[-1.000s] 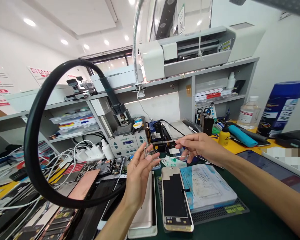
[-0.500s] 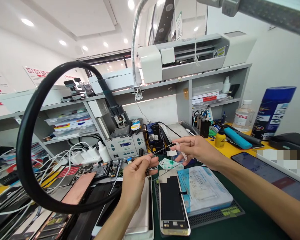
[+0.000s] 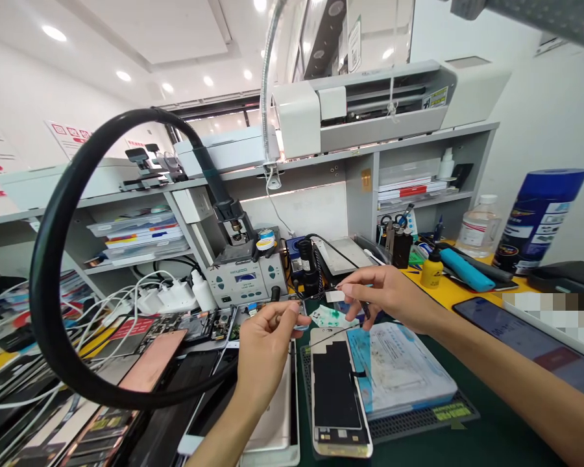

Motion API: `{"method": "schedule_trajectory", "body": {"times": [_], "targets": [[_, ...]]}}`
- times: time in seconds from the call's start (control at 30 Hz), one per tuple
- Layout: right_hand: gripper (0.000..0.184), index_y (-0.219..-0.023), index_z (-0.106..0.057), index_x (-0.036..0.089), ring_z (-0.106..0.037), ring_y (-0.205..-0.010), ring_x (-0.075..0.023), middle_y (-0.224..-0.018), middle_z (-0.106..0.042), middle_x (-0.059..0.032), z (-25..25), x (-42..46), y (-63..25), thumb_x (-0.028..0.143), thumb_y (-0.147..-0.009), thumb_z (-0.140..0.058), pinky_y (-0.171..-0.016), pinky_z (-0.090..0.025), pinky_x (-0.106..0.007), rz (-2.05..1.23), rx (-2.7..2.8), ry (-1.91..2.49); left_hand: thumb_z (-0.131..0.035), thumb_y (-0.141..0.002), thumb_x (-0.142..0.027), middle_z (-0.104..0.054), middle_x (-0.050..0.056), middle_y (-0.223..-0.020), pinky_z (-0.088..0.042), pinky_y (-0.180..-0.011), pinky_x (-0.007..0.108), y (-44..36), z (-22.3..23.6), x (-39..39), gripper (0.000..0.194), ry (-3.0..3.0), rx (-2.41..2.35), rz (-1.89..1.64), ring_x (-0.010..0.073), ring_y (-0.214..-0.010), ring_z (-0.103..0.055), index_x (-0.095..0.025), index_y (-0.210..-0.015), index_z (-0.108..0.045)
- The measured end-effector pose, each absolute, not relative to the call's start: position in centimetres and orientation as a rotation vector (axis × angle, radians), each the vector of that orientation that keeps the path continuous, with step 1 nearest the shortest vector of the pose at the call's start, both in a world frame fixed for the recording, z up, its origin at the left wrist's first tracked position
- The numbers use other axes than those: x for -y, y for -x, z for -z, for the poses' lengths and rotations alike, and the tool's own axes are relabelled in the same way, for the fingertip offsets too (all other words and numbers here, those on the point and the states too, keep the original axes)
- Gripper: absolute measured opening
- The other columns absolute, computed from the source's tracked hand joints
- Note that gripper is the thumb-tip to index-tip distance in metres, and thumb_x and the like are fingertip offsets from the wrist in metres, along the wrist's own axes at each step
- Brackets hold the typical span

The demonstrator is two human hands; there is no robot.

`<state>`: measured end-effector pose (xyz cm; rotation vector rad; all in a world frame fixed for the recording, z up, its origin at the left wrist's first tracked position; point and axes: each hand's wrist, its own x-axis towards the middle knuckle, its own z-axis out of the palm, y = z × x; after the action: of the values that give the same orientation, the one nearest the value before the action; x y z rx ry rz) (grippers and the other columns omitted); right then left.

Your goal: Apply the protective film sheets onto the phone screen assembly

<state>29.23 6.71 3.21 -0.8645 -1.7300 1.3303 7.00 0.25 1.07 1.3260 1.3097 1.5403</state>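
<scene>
My left hand (image 3: 272,334) is closed, thumb and fingertips pinched together above the left edge of a phone screen. A small bluish, clear-looking bit shows at its fingertips; what it is I cannot make out. My right hand (image 3: 387,298) is closed round a thin dark frame-like piece (image 3: 339,333), whose narrow edge stretches towards my left hand. Whether the left fingers touch that piece I cannot tell. Below the hands a phone screen (image 3: 335,389) lies with its black back up. It rests against a blue and white box (image 3: 409,370), on a dark perforated mat (image 3: 399,425).
Dismantled phones and phone parts (image 3: 156,363) crowd the left side. A thick black hose (image 3: 43,279) loops up from the rework station (image 3: 246,282). On the right are a yellow bottle (image 3: 431,269), a blue spray can (image 3: 540,220) and a phone (image 3: 520,350).
The thin piece has tilted between my hands, and less of it shows. My right fingers have curled closer together. The left hand stays nearly in place, and the view has shifted slightly.
</scene>
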Motion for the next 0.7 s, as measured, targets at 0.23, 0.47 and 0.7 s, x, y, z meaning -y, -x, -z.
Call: {"method": "schedule_trajectory", "body": {"times": [0.23, 0.47, 0.7], "targets": [[0.04, -0.104, -0.075, 0.015, -0.077, -0.071, -0.0243, -0.083, -0.071, -0.0072, -2.9, -5.9, -29.0, 0.053, -0.09, -0.07, -0.046, -0.061, -0.024, -1.23, 1.864, 0.808, -0.071, -0.087, -0.041, -0.077, 0.004, -0.074, -0.055, -0.074, 0.033, -7.1, -0.7, 0.1, 0.022, -1.482, -1.31, -1.583, 0.0211, -0.074, -0.07, -0.02, -0.085, -0.076], [0.036, -0.106, -0.076, 0.016, -0.077, -0.071, -0.0237, -0.082, -0.075, -0.0072, -3.1, -5.6, -28.9, 0.049, -0.092, -0.069, -0.052, -0.062, -0.027, -1.127, 1.923, 0.783, -0.069, -0.089, -0.039, -0.076, 0.003, -0.076, -0.051, -0.074, 0.031, -6.9, -0.5, 0.3, 0.02, -1.588, -1.316, -1.592, 0.0201, -0.075, -0.067, -0.022, -0.082, -0.076], [0.036, -0.102, -0.076, 0.016, -0.077, -0.073, -0.024, -0.081, -0.077, -0.0088, -3.0, -5.2, -28.8, 0.049, -0.096, -0.063, -0.06, -0.061, -0.03, -0.96, 1.943, 0.778, -0.068, -0.089, -0.034, -0.076, 0.002, -0.076, -0.052, -0.072, 0.03, -7.1, -0.8, 0.6, 0.015, -1.675, -1.352, -1.626, 0.0204, -0.073, -0.069, -0.023, -0.082, -0.076]]}}
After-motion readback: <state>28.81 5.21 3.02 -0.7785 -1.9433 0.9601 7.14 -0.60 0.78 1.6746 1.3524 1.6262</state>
